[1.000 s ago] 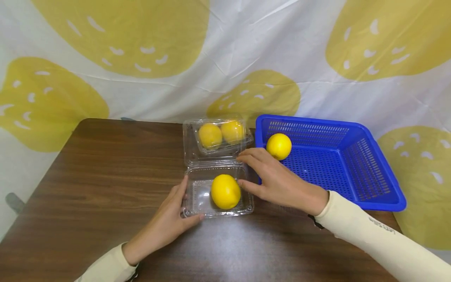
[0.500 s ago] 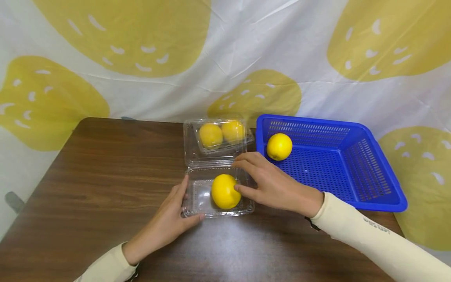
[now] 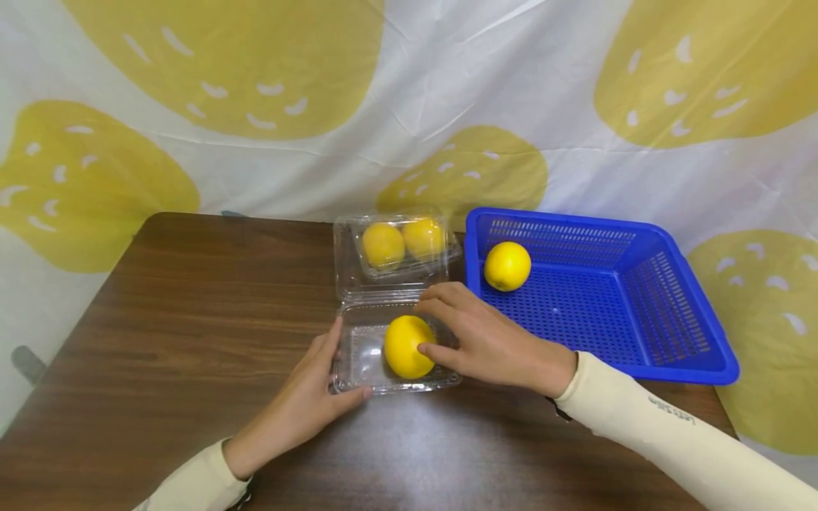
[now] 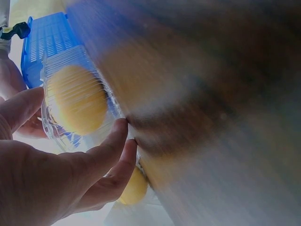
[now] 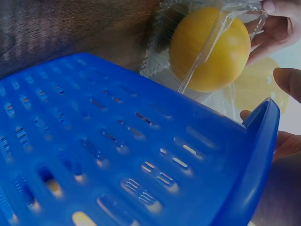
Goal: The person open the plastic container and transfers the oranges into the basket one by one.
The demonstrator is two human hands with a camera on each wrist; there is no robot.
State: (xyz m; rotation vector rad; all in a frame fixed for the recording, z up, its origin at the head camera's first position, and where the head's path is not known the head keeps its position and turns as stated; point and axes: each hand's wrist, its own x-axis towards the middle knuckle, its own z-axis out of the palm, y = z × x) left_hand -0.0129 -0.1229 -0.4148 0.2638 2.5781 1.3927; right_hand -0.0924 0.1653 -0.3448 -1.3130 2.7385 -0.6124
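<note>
An open clear plastic clamshell container [image 3: 359,355] lies on the table, lid folded back, with one round yellow citrus fruit [image 3: 402,348] in its base. My left hand [image 3: 297,408] steadies the container, straight fingers along its left side and thumb at its front rim. Over the right part of the base hovers my right hand [image 3: 482,341], fingers loosely bent beyond the fruit, thumb overlapping its right side in the head view. In the right wrist view, the right fingertips [image 5: 289,82] appear apart from the fruit [image 5: 209,49].
A blue perforated basket [image 3: 677,312] stands to the right, holding another yellow fruit [image 3: 508,266] at its left end. Behind the raised lid is a second clear container with two fruits [image 3: 383,245]. A patterned white curtain [image 3: 287,170] hangs behind the wooden table [image 3: 211,319].
My right hand has moved left and slightly toward me, from the container's right edge to over the fruit. The left hand, container and fruits have stayed put.
</note>
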